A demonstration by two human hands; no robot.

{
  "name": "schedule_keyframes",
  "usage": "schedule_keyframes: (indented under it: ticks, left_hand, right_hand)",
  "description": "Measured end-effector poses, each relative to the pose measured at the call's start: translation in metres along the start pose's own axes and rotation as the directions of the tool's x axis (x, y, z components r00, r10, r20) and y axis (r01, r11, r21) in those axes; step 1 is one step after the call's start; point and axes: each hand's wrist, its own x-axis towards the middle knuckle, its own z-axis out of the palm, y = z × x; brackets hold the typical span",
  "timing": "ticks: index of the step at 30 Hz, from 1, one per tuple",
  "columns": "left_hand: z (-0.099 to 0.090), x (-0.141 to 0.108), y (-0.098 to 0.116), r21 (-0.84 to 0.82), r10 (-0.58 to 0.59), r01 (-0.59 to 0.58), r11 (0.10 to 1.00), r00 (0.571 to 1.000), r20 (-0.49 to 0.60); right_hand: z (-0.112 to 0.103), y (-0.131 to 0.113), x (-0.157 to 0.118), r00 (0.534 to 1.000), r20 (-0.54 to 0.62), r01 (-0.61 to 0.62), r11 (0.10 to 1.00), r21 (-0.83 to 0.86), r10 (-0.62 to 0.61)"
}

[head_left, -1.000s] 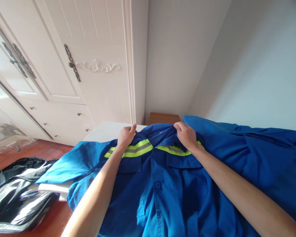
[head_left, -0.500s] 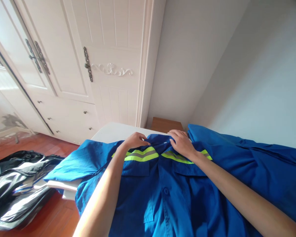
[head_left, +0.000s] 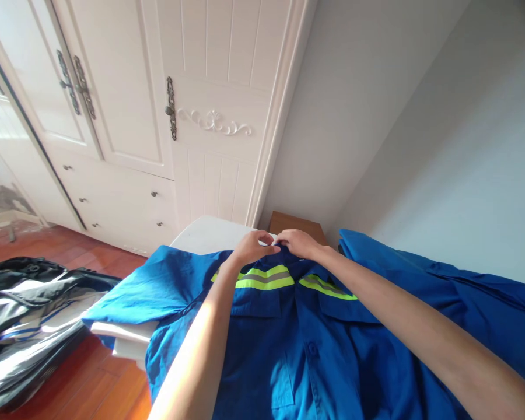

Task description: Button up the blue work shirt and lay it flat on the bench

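A blue work jacket (head_left: 258,338) with yellow-green and grey reflective strips lies spread out, front side up, over a white table (head_left: 214,233). At its collar, my left hand (head_left: 256,246) pinches the fabric between thumb and fingers. Close beside it on the right, my right hand (head_left: 297,242) is closed on the same collar, the fingertips of both hands nearly touching. Part of the collar is hidden behind my hands. A button shows on the jacket's front below the strips.
More blue fabric (head_left: 420,268) lies to the right along the wall. White folded items (head_left: 126,338) stick out under the left sleeve. A brown wooden box (head_left: 297,224) stands behind the table. An open suitcase (head_left: 35,332) lies on the floor at left, before a white wardrobe (head_left: 126,87).
My right hand has moved left along the collar to meet my left hand. Both hands now hold the collar close together. The view has shifted slightly.
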Motion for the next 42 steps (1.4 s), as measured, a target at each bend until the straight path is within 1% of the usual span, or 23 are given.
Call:
schedule_keyframes:
  ticks: [2,4,6,8,11,14,18,20,22,23,24,26,29,32,34,37,39,42]
  left_hand:
    - [0.004,-0.001,0.002,0.016,0.031,-0.033,0.999,0.997,0.074]
    - [0.007,-0.001,0.005,0.034,0.069,-0.074,0.997,0.991,0.119]
    - [0.009,-0.001,0.009,0.037,0.123,-0.127,0.991,0.987,0.104]
    - [0.008,-0.001,0.013,0.042,0.163,-0.166,0.985,0.985,0.063]
    - [0.007,-0.003,0.017,0.051,0.153,-0.153,0.987,0.988,0.010]
    - [0.005,-0.006,0.019,0.084,0.091,-0.088,0.993,0.995,-0.031]
    - [0.007,-0.007,0.022,0.219,-0.008,0.030,0.975,0.995,-0.102]
    - [0.012,-0.006,0.023,0.311,-0.100,0.140,0.940,0.985,-0.142]
    - [0.020,-0.005,0.022,0.390,-0.222,0.287,0.875,0.954,-0.203]
    - [0.025,-0.005,0.021,0.399,-0.279,0.350,0.848,0.933,-0.228]
    - [0.029,-0.004,0.020,0.381,-0.327,0.399,0.834,0.914,-0.240]
    - [0.035,-0.003,0.016,0.316,-0.398,0.454,0.833,0.888,-0.229]
    - [0.036,-0.002,0.011,0.204,-0.443,0.472,0.858,0.880,-0.172]
    - [0.028,0.000,0.012,0.030,-0.467,0.469,0.883,0.882,-0.061]
    - [0.022,0.001,0.014,-0.128,-0.465,0.466,0.875,0.884,0.037]
    - [0.012,-0.001,0.020,-0.344,-0.418,0.443,0.828,0.896,0.148]
    - [0.006,-0.004,0.023,-0.448,-0.375,0.419,0.790,0.908,0.188]
    - [-0.002,-0.007,0.026,-0.544,-0.330,0.386,0.745,0.922,0.201]
  right_hand:
    - [-0.004,0.004,-0.003,0.995,-0.090,-0.052,0.999,-0.012,0.051]
    - [-0.008,0.009,-0.006,0.982,-0.167,-0.097,0.995,-0.010,0.094]
    - [-0.010,0.013,-0.009,0.968,-0.217,-0.127,0.992,0.002,0.125]
    - [-0.010,0.017,-0.011,0.956,-0.253,-0.152,0.988,0.017,0.151]
    - [-0.008,0.021,-0.013,0.938,-0.291,-0.185,0.982,0.045,0.190]
    - [-0.005,0.022,-0.014,0.935,-0.287,-0.194,0.978,0.077,0.208]
    - [0.000,0.016,-0.014,0.966,-0.214,-0.128,0.989,0.080,0.143]
    - [0.005,0.011,-0.013,0.983,-0.159,-0.089,0.995,0.050,0.096]
    - [0.012,0.007,-0.010,0.993,-0.102,-0.067,0.998,0.008,0.067]
    - [0.016,0.006,-0.008,0.995,-0.075,-0.063,0.998,-0.015,0.062]
    - [0.020,0.004,-0.006,0.997,-0.050,-0.065,0.997,-0.037,0.063]
    - [0.026,0.003,-0.003,0.997,-0.013,-0.077,0.994,-0.079,0.077]
    - [0.030,0.001,-0.003,0.994,-0.006,-0.107,0.986,-0.128,0.107]
    - [0.024,0.000,-0.008,0.988,-0.075,-0.144,0.978,-0.149,0.134]
    - [0.018,0.000,-0.013,0.979,-0.143,-0.165,0.976,-0.144,0.145]
    - [0.009,0.001,-0.020,0.962,-0.224,-0.183,0.978,-0.099,0.157]
    - [0.004,0.002,-0.024,0.948,-0.264,-0.198,0.979,-0.056,0.177]
    - [0.001,0.003,-0.028,0.920,-0.327,-0.230,0.973,0.004,0.218]
